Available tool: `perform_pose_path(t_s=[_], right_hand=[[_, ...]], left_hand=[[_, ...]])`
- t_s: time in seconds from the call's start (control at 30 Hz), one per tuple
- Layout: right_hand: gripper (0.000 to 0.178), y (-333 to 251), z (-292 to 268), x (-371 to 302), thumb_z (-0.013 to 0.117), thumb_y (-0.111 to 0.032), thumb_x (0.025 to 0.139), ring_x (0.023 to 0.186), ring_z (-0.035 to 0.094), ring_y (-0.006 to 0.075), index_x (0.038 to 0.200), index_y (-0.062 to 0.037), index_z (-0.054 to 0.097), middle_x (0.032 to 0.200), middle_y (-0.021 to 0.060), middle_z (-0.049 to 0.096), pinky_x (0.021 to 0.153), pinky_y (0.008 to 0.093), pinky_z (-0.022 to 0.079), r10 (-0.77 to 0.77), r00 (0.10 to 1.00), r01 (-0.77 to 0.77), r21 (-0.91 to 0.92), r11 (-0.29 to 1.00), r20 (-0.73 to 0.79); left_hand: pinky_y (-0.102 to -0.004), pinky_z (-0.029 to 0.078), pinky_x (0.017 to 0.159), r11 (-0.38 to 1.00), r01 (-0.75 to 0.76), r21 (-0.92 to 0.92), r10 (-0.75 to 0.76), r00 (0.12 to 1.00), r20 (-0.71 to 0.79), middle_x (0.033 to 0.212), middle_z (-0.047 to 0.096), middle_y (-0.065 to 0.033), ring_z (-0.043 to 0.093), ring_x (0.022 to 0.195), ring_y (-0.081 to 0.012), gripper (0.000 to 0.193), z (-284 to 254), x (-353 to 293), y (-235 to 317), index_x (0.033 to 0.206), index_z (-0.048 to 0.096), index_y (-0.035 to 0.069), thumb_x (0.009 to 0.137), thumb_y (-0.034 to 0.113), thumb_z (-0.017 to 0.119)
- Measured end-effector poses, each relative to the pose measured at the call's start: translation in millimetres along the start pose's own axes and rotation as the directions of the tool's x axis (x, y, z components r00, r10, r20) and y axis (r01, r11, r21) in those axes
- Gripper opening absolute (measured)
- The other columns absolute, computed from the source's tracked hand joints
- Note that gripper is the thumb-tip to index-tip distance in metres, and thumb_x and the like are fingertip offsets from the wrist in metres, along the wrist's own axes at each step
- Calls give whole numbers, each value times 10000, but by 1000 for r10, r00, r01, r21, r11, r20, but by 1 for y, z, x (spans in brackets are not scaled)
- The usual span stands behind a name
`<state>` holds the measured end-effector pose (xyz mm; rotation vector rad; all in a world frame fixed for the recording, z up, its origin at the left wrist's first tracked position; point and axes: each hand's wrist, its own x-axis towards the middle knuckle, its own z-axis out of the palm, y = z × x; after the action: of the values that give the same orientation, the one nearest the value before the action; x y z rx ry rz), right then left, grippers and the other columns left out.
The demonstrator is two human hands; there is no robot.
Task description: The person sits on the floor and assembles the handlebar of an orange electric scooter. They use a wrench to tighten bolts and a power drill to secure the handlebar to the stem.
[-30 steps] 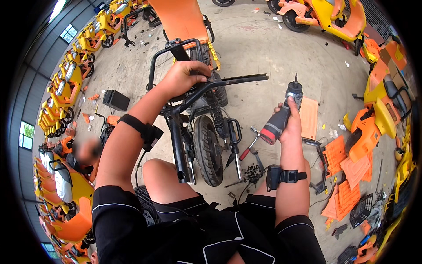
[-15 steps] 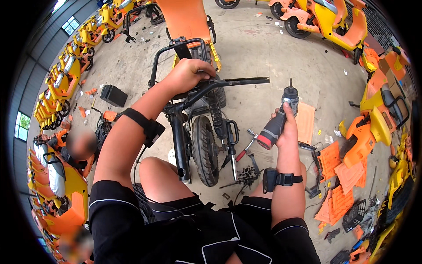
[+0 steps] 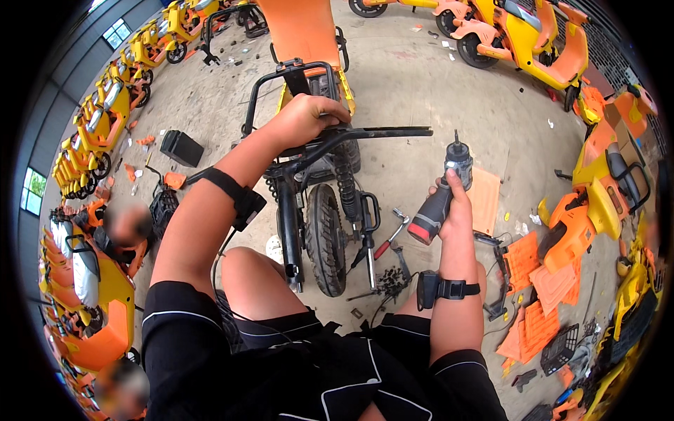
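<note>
In front of me stands a partly stripped scooter, its orange body panel [image 3: 298, 31] at the far end and its black metal frame [image 3: 386, 132] bared. My left hand [image 3: 305, 119] is closed on the frame where a long bar runs off to the right; the fingertips are partly hidden. Below that hand are the treaded tyre [image 3: 326, 242], a coil shock absorber [image 3: 347, 186] and a thick black tube [image 3: 288, 235]. To the right, my right hand [image 3: 456, 203] grips a grey and black cordless power driver [image 3: 437, 203], bit upward, apart from the scooter.
A red-handled ratchet wrench [image 3: 390, 238] and a pile of dark bolts [image 3: 392, 281] lie on the floor beside the tyre. Orange panels [image 3: 537, 326] are scattered at right. A black battery box [image 3: 181, 149] sits at left. Scooters [image 3: 105, 119] line the left side; people sit there.
The power driver has shifted slightly left and down in my right hand, its bit tilting a little left. My left hand stays on the frame.
</note>
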<state>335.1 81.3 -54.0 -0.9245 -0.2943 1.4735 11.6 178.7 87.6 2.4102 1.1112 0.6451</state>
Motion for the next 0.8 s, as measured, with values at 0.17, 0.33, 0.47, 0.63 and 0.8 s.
perform_pose_path(t_s=[0.17,0.33,0.47,0.63,0.8], right_hand=[[374,4,2,-4,808,-335,845,676,626,184,973,-75,572,825,56,610,579,327,542,16,1000,-16,-32,999,1],[361,6,2,-5,806,-326,847,666,625,184,957,-75,572,822,58,610,571,326,541,4,1000,-4,-59,998,0],[349,6,4,-5,807,-319,846,664,628,181,948,-79,575,817,58,611,563,323,542,6,1000,-6,-65,998,3],[354,7,5,-4,809,-318,842,660,628,176,953,-79,573,813,56,611,562,322,544,5,1000,-4,-80,997,13],[359,9,6,-3,808,-320,842,662,627,174,963,-78,573,815,53,610,562,324,545,20,1000,-20,-117,993,0]], left_hand=[[-362,552,862,998,-33,49,30,998,46,1000,742,-103,709,957,-275,245,-3,0,0,1046,735,58,839,-45,656],[-364,554,871,994,-56,90,51,997,50,1016,733,-103,703,961,-275,247,-4,-1,-1,1028,726,53,832,-70,640],[-368,546,906,996,-58,63,55,997,56,1054,731,-108,699,1005,-285,262,-6,-2,1,1047,725,53,834,-71,635],[-378,513,978,999,-34,-15,34,999,32,1135,717,-116,673,1089,-301,349,-1,-2,2,1149,695,62,836,-79,630],[-371,462,1054,1000,2,-6,-1,998,58,1254,671,-113,615,1206,-285,460,-5,-4,1,1280,622,68,840,-67,637]])
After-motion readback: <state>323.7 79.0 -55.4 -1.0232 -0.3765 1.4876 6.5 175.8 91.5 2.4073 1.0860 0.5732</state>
